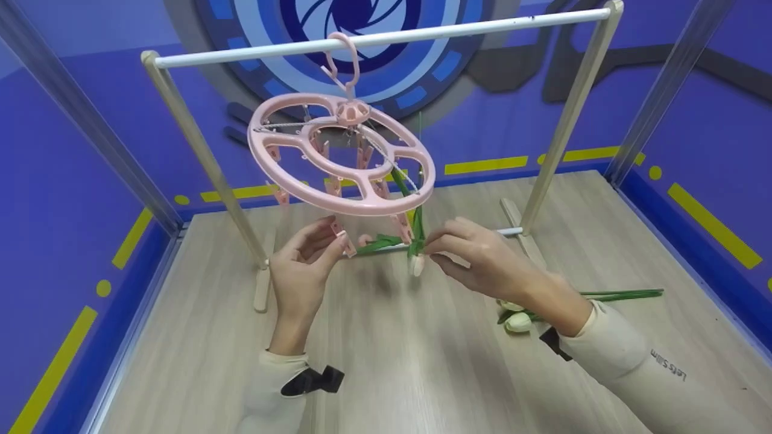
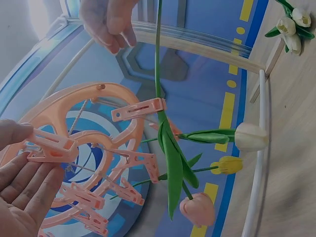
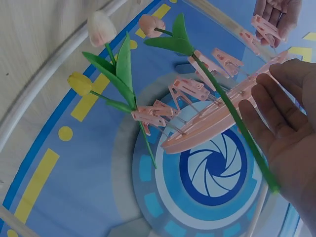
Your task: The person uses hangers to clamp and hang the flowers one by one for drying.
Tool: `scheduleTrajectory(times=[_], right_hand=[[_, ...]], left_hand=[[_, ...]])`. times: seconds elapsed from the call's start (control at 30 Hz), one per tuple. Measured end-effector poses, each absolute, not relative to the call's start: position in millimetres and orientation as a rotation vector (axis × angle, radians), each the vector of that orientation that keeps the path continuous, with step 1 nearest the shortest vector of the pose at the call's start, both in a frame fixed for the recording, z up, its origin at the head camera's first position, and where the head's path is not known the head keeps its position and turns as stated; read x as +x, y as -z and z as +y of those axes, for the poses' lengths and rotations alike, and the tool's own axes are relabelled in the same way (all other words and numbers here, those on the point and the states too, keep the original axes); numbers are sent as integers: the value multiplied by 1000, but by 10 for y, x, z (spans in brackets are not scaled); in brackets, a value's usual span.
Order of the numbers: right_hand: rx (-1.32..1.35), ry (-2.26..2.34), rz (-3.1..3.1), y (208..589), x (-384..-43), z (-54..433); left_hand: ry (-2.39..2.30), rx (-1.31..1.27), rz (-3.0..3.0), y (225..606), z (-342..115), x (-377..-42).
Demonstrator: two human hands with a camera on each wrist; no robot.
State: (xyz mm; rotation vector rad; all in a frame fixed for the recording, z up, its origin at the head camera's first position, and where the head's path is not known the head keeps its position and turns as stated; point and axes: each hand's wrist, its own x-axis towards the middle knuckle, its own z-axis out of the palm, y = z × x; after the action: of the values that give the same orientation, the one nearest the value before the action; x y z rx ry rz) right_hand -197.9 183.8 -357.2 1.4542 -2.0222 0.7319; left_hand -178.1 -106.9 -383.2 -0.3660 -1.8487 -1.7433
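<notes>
Table (image 1: 386,374): pale wood-grain top filling the lower frame, walled by blue panels with yellow stripes and dots; a round blue emblem (image 1: 356,36) at upper centre. Rack (image 1: 380,39): white rail on wooden posts, spanning the upper frame. Peg hanger (image 1: 341,154): pink ring hooked on the rail, centre. Left hand (image 1: 304,259): grip pinching a pink peg (image 1: 339,232) under the ring. Right hand (image 1: 482,256): grip pinching a green tulip stem (image 1: 416,232) at mid frame, white bud hanging below. Spare tulips (image 1: 518,319): lying on the table, lower right.

Cream long sleeves (image 1: 627,355) — small dark lettering on the right one — black wrist straps (image 1: 313,380).
</notes>
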Motion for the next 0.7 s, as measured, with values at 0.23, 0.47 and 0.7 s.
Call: scheduleTrajectory(times=[0.23, 0.47, 0.7], right_hand=[[1502, -758, -2034, 3669, -1939, 1985], [1366, -738, -2143, 3866, -2001, 2331], [1208, -694, -2270, 3981, -2028, 2750]], left_hand=[[1711, -375, -1884, 3873, -1038, -1773], [1684, -376, -1922, 3933, -1012, -1770], [1702, -392, -1930, 3974, -983, -1771]])
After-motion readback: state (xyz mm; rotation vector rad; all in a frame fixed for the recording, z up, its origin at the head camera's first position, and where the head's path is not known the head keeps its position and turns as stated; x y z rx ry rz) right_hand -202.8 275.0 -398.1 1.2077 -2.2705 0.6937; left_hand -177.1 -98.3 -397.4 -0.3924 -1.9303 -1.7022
